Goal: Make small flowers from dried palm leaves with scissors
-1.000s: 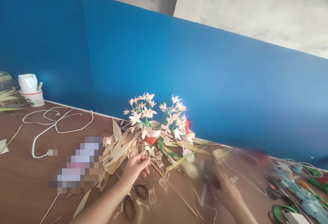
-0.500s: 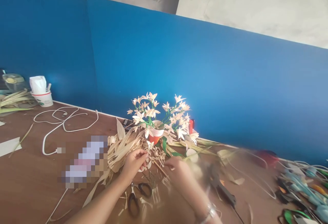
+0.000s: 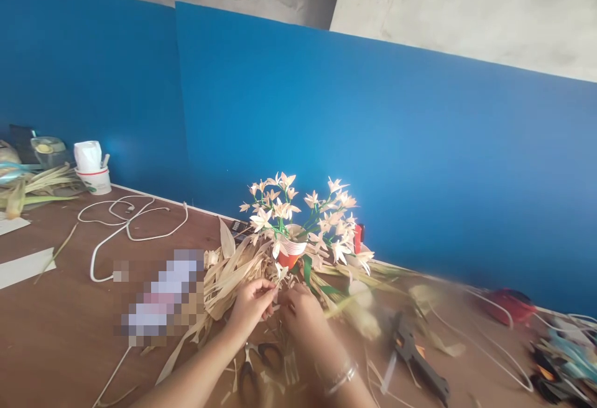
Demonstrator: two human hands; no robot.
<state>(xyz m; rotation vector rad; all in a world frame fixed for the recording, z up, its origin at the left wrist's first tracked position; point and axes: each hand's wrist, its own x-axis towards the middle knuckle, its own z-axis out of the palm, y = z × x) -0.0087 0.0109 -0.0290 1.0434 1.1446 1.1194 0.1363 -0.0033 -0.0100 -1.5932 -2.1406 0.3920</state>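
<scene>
My left hand (image 3: 254,303) pinches a small pale husk flower (image 3: 280,270), whose petals stick up above the fingertips. Close beside it, almost touching, my right hand (image 3: 301,313) has its fingers curled together at the flower's lower end; what they hold is hidden. Just behind both hands stands a red and white paper cup (image 3: 291,255) with cream husk flowers (image 3: 281,210) on green stems spreading left and right. Under my forearms lie black-handled scissors (image 3: 249,377), partly covered, among thin scraps.
Dried corn husks (image 3: 233,277) are heaped left of the cup. A black glue gun (image 3: 415,352) lies to the right, near a red object (image 3: 510,306). A white cable (image 3: 96,259) and a white tub (image 3: 94,181) sit at left. A blue partition (image 3: 373,147) closes off the back.
My right hand has moved left and in to meet my left hand at the small flower. The whole view has shifted slightly, so things appear further right.
</scene>
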